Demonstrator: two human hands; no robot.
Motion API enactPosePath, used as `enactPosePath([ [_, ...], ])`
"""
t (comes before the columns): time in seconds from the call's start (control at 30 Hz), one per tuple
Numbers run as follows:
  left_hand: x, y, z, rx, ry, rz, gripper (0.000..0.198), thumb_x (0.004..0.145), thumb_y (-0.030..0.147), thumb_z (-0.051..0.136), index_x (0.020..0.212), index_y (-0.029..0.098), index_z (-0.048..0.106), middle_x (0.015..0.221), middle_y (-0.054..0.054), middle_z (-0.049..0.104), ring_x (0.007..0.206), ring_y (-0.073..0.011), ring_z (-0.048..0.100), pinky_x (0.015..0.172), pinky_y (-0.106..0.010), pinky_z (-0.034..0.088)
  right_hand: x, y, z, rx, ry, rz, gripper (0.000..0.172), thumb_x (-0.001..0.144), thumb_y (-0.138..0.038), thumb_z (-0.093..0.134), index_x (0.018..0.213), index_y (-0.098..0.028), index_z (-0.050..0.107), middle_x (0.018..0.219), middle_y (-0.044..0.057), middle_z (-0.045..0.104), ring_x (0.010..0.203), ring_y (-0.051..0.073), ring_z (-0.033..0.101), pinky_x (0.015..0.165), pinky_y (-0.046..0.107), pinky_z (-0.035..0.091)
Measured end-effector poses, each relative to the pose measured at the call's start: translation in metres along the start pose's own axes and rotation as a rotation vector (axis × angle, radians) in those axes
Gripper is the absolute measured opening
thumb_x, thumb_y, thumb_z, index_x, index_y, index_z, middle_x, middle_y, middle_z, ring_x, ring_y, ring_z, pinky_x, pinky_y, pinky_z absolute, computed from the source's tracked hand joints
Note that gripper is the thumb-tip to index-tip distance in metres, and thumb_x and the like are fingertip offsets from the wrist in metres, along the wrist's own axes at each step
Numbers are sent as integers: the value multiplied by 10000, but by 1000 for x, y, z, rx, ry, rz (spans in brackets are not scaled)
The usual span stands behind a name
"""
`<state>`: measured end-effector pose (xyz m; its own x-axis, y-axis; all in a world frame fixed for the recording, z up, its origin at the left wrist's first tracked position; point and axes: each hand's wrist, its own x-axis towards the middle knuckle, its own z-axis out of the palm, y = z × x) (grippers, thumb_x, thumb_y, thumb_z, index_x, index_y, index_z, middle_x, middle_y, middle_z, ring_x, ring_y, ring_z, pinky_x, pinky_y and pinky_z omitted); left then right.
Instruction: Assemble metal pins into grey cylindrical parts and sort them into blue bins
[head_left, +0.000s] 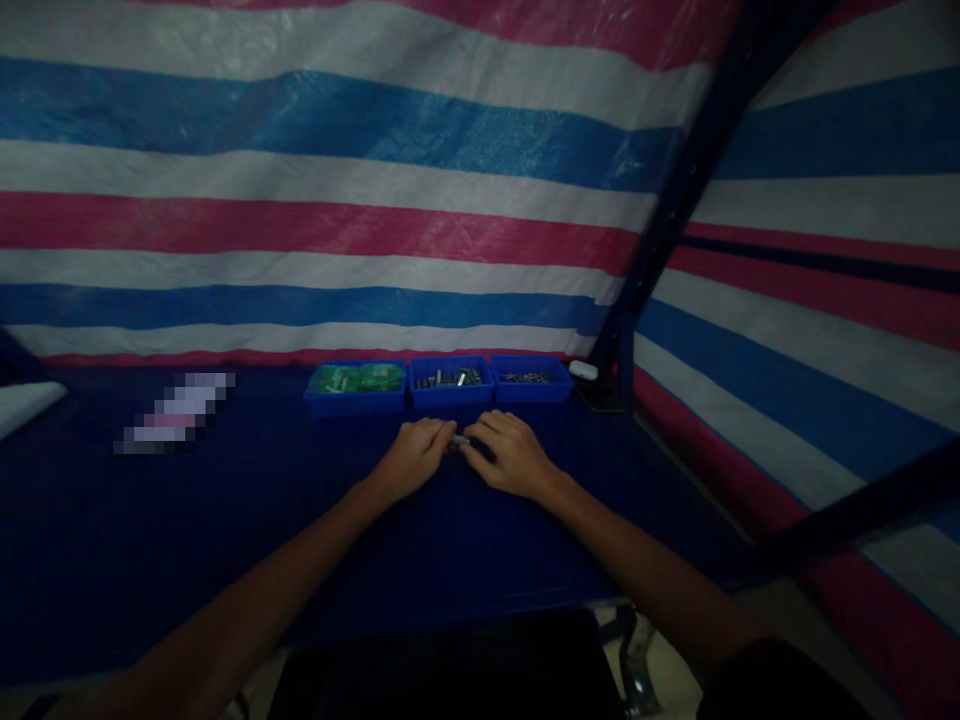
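Note:
Over the blue table [420, 550], my left hand [418, 455] and my right hand [512, 452] meet around a small grey metal piece [459, 440]. Fingers of both hands are closed on it, one hand at each end, and they hide most of its shape. Just beyond the hands stand three blue bins in a row. The left bin [356, 403] holds green packets [360, 378]. Short metal parts [450, 379] lie in the middle bin [454, 396]. Smaller metal pieces [526, 378] are in the right bin [532, 394].
A white case [583, 370] and a dark flat object [602, 396] are right of the bins. A blurred sheet [176, 412] lies on the left, with a white object [28, 405] at the far left edge. Striped sheeting [322, 230] and a dark frame post [660, 240] border the table.

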<state>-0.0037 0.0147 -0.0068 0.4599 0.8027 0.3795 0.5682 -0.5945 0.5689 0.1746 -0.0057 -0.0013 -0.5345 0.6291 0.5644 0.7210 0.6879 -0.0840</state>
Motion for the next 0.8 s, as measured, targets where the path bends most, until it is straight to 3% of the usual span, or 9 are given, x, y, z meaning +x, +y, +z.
enactPosePath([
  [0.13,-3,1,-3,-75,51,60,194,835,314,463,949,178,542,815,-17,602,773,-145,551,724,-276,433,1,3,4,46,42,104,312,894,-262,356,655,-168,533,670,22,514,669,127,462,655,267,347],
  [0.33,-5,10,-1,-51,60,116,133,838,279,471,860,173,548,810,-14,585,798,-142,521,745,-288,435,3,2,14,264,31,163,342,918,-250,289,627,-182,455,621,-1,456,626,117,456,615,250,361],
  [0.5,3,6,-3,15,-2,162,117,842,232,474,912,170,546,841,-19,588,828,-145,511,755,-290,436,-4,8,2,162,-56,125,299,906,-294,337,702,-181,525,699,24,530,704,142,478,673,281,377],
  [0.57,10,1,-8,72,-27,185,141,867,225,433,929,171,547,856,-23,592,842,-149,505,775,-304,428,-16,29,-11,26,-71,165,249,875,-361,398,818,-184,564,799,51,565,792,178,491,724,318,384],
  [0.63,16,-5,-13,117,-34,180,164,883,239,407,939,169,544,865,-28,594,844,-156,502,784,-321,424,-32,61,-23,-147,32,332,290,861,-391,397,931,-167,568,894,98,566,870,220,490,771,361,391],
  [0.7,21,-8,-15,137,-35,167,172,888,249,398,938,165,539,870,-33,593,841,-161,500,784,-332,425,-49,97,-31,-328,126,560,432,834,-455,402,1096,-130,512,1024,153,529,975,274,466,809,412,391],
  [0.8,24,-11,-9,105,-48,142,152,877,244,419,937,159,530,880,-38,581,844,-158,503,781,-329,432,-68,137,-37,-496,67,817,669,767,-585,415,1249,-122,397,1179,202,435,1076,347,418,815,499,381],
])
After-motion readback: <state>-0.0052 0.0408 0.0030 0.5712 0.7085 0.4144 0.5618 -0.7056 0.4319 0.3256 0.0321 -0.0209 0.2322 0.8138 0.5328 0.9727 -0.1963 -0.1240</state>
